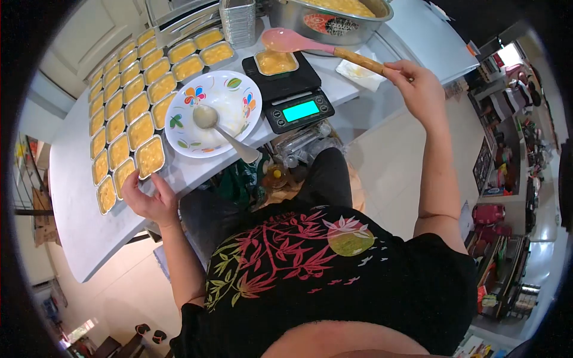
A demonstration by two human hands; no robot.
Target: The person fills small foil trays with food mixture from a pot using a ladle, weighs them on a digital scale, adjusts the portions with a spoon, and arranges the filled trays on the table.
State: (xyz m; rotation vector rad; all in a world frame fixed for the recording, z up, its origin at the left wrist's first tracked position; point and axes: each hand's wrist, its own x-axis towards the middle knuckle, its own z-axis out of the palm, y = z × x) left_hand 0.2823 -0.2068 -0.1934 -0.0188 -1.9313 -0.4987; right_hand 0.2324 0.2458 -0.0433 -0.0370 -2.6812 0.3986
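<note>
My right hand (412, 86) is closed around the wooden handle of a pink spoon (298, 42). The spoon's bowl hovers over a foil cup of yellow batter (276, 62), which sits on a black kitchen scale (283, 83) with a lit display. My left hand (152, 200) is at the near edge of a filled foil cup (150, 157), thumb and fingers apart; its fingertips appear to touch the rim. Beside it, a flower-patterned bowl (185, 132) holds a metal spoon (221, 132) with some batter residue.
Rows of filled foil cups (137, 106) cover the table's left part. Behind the scale stand a stack of foil cups (239, 24) and a large metal pot (358, 30) of batter. A white paper (361, 74) lies right of the scale. Bags and bottles (277, 176) are below the table.
</note>
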